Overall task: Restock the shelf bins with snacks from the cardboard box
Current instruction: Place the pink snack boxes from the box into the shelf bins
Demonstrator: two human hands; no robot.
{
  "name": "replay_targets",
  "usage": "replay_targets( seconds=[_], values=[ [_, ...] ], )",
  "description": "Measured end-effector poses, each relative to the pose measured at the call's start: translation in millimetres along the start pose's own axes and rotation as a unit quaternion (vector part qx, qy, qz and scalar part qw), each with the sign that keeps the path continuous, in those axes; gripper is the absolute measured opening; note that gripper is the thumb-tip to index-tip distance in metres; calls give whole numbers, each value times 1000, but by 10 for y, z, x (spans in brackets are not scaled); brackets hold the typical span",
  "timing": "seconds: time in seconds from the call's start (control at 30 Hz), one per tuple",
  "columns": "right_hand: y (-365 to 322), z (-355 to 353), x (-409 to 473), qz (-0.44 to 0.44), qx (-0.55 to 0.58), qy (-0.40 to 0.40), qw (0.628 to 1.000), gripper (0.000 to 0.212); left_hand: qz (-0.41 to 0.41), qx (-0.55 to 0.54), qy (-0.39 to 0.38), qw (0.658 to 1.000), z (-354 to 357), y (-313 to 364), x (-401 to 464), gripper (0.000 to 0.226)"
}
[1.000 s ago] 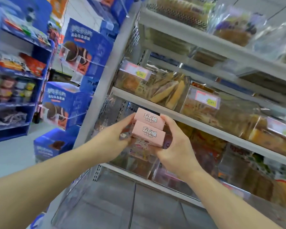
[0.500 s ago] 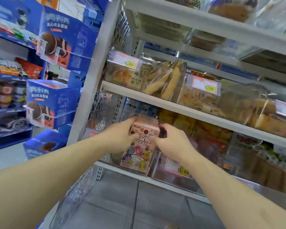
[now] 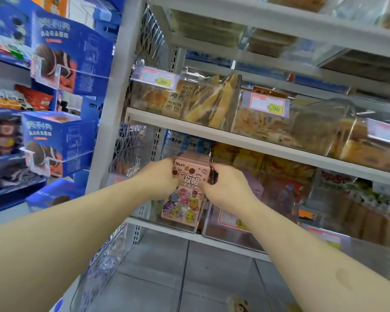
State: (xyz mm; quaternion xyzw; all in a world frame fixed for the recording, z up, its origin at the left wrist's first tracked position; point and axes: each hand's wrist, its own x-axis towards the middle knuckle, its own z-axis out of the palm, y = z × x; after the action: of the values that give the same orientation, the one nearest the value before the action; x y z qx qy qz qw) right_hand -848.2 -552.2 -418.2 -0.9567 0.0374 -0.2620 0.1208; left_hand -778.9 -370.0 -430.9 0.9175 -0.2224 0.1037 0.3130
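"TALA'S" on pink box [image 3: 190, 174]; "9.90" price tag [image 3: 159, 77].

The top of the clear bin [image 3: 196, 224] is filled by the pink snack boxes [image 3: 190, 174], with the left hand [image 3: 161, 180] and right hand [image 3: 225, 188] pressed close on either side. Little room is left above, where the shelf board [image 3: 245, 144] hangs low. The right side is blocked by the next bin [image 3: 225, 233], touching. The left is closed by a wire mesh panel [image 3: 131, 152]. Open room is seen below, over the grey floor [image 3: 167, 278].
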Motion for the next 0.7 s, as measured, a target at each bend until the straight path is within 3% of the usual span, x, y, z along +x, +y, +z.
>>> replay_targets(
  seconds=[0.17,0.37,0.53,0.7],
  values=[
    [-29,-175,-247,4,30,11,999,52,-12,-22,17,1000,-10,50,-269,56],
    [130,-432,-1040,-16,97,22,995,69,15,-59,64,996,8,171,-906,83],
    [495,-415,-2088,-15,125,-5,992,59,36,-98,55,993,320,192,-1672,77],
    [987,-87,-3245,55,147,-81,984,51,38,-119,-35,992,1165,65,-2648,66]
  ],
)
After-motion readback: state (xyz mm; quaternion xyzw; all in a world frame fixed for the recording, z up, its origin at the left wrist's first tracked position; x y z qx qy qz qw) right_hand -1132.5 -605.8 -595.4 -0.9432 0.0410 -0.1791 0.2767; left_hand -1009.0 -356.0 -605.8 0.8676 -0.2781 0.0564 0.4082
